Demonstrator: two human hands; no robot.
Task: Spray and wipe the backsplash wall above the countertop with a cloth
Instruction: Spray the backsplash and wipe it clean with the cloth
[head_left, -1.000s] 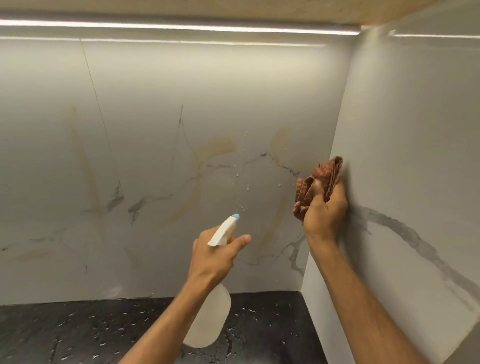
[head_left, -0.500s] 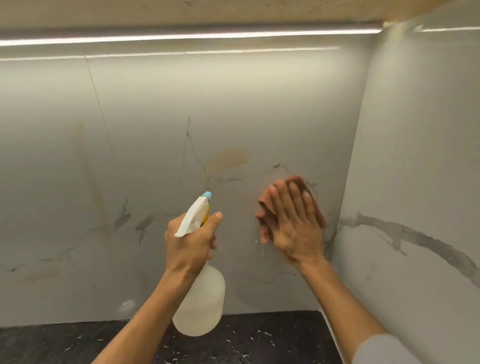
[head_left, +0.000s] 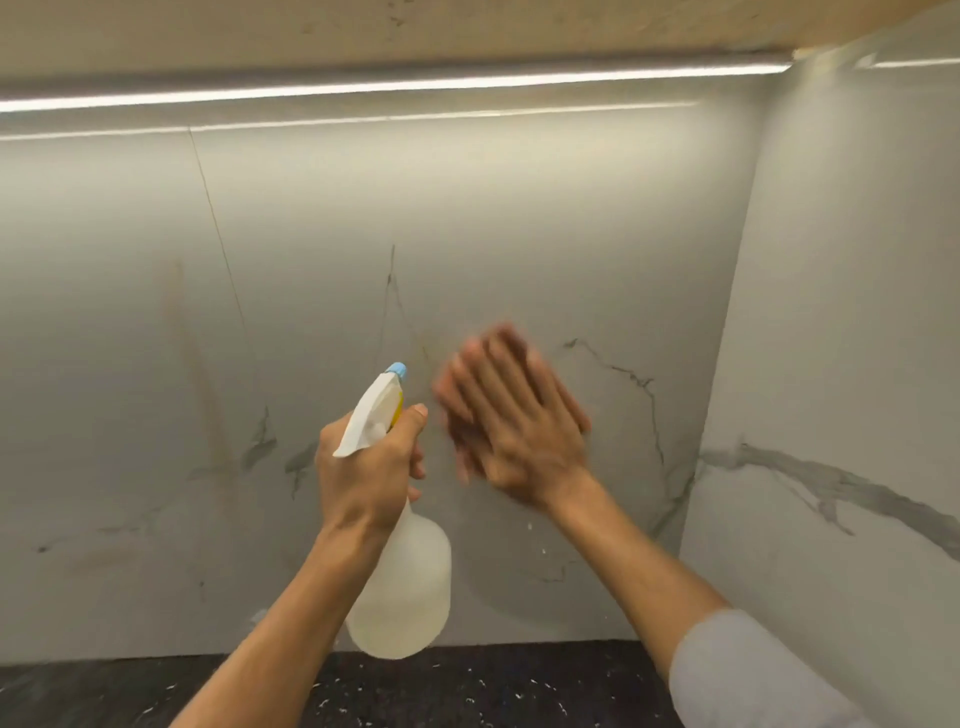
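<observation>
Two hands at the pale grey-veined marble backsplash wall: left hand grips one translucent white plastic spray bottle; right hand, blurred, lies flat, fingers spread, on the wall just right of the bottle; one cloth hidden beneath it

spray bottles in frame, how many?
1. The spray bottle is held in the left hand, nozzle aimed at the backsplash, left of the blurred right hand. No others visible.

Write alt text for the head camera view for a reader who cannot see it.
A right hand, blurred, lies flat against a pale marble backsplash; any cloth under it is hidden. The left hand holds a white spray bottle upright beside it, above a dark speckled countertop.
</observation>
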